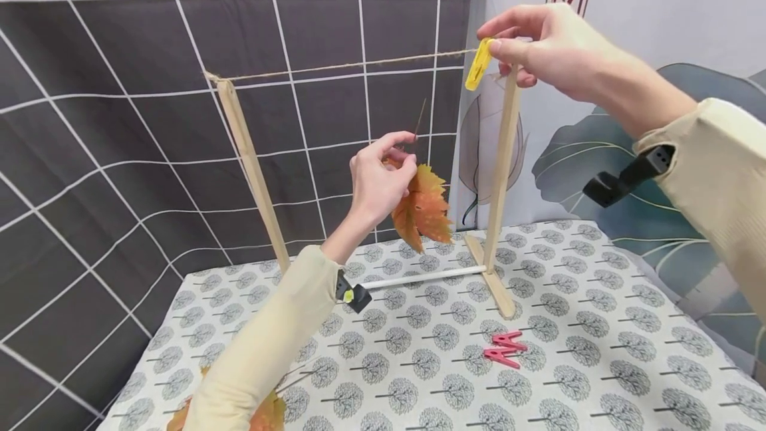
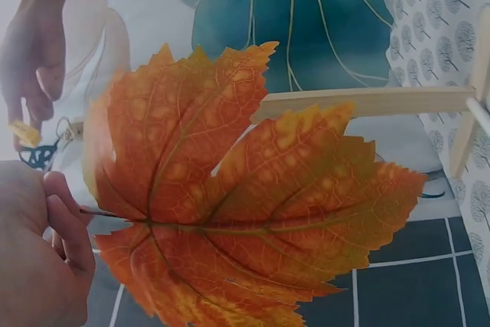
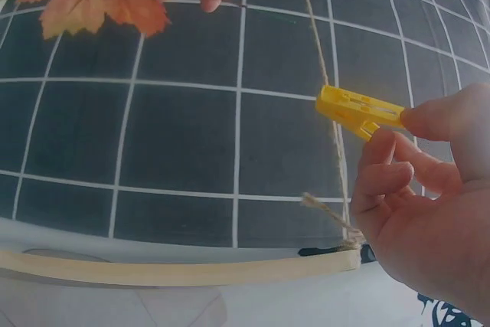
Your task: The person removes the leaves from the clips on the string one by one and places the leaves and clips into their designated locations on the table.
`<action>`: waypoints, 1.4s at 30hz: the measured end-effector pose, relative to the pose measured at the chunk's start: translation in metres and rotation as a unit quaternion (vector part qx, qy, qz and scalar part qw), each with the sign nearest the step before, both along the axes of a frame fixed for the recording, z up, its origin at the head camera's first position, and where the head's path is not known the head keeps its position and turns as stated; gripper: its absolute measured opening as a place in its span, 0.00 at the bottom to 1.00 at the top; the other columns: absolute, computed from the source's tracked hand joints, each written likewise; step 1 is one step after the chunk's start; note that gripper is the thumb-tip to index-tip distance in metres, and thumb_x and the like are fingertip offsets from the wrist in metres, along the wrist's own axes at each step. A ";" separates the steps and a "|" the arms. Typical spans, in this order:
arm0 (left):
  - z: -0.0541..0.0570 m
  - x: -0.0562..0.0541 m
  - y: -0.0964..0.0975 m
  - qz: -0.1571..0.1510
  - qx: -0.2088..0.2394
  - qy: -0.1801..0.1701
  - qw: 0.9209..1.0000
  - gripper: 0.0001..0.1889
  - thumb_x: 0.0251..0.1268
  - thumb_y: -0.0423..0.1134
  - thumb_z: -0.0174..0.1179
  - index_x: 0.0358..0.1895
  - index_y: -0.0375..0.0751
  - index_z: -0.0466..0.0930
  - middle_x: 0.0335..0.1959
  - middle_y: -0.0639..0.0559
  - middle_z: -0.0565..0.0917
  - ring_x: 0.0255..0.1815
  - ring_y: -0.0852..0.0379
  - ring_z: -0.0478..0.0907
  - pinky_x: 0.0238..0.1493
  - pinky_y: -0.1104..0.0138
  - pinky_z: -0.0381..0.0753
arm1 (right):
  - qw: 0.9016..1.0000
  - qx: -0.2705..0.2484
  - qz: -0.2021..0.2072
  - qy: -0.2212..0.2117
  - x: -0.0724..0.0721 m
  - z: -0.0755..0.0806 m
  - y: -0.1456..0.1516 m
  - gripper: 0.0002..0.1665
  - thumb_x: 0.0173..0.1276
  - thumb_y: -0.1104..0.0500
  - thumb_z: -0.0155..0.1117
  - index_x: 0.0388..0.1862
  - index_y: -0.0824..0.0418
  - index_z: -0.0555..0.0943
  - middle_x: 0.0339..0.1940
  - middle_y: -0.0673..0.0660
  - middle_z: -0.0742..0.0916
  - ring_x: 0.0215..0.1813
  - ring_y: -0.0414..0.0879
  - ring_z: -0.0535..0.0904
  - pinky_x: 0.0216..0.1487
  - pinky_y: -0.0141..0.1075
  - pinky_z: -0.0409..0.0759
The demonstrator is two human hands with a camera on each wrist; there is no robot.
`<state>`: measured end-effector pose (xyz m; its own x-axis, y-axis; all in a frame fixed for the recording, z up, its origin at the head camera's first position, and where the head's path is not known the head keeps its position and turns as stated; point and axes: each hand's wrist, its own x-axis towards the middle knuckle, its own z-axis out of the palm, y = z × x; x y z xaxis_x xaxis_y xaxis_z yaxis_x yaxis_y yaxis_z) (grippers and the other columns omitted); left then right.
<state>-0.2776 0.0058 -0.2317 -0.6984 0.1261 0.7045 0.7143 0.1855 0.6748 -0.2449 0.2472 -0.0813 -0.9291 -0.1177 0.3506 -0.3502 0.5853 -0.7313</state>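
Note:
An orange artificial maple leaf (image 2: 253, 189) dangles from my left hand (image 1: 383, 175), whose thumb and fingers pinch it by its thin stem. The stem's free end points up past the fingers in the head view. My right hand (image 1: 547, 52) pinches a yellow clothespin (image 3: 360, 109) by its handle end, near the right end of the twine (image 1: 341, 66). In the right wrist view the clothespin's nose overlaps the twine. The leaf hangs lower than the twine and to the left of the right wooden post (image 1: 501, 171).
The twine runs between that post and a left wooden post (image 1: 254, 171). A white rod (image 1: 427, 277) joins the stand low down. Two pink clothespins (image 1: 504, 349) lie on the tree-print tablecloth (image 1: 413, 351). More orange leaves (image 1: 269, 412) lie partly hidden under the left sleeve.

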 end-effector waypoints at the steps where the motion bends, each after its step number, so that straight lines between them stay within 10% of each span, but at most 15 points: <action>1: -0.001 0.001 -0.002 0.001 0.001 -0.001 1.000 0.14 0.60 0.27 0.61 0.49 0.40 0.86 0.25 0.50 0.85 0.11 0.57 0.77 0.14 0.66 0.79 | 1.000 -0.004 0.004 -0.002 0.000 -0.002 0.001 0.19 0.76 0.56 0.58 0.64 0.55 0.76 0.45 0.56 0.79 0.39 0.47 0.75 0.26 0.27 0.76; 16: -0.021 0.012 -0.028 0.011 -0.019 -0.016 1.000 0.16 0.59 0.26 0.62 0.49 0.41 0.89 0.27 0.50 0.87 0.11 0.58 0.77 0.13 0.68 0.77 | 0.998 0.052 0.013 0.014 0.012 -0.027 0.007 0.21 0.75 0.55 0.61 0.64 0.57 0.75 0.45 0.56 0.82 0.34 0.47 0.78 0.27 0.29 0.78; 42: -0.056 0.035 -0.084 0.046 -0.071 -0.019 0.996 0.16 0.55 0.24 0.66 0.48 0.40 0.89 0.28 0.51 0.83 0.19 0.60 0.81 0.11 0.71 0.75 | 0.998 0.007 0.056 0.002 0.037 -0.093 0.036 0.18 0.71 0.66 0.64 0.58 0.58 0.78 0.41 0.51 0.87 0.27 0.48 0.77 0.23 0.34 0.75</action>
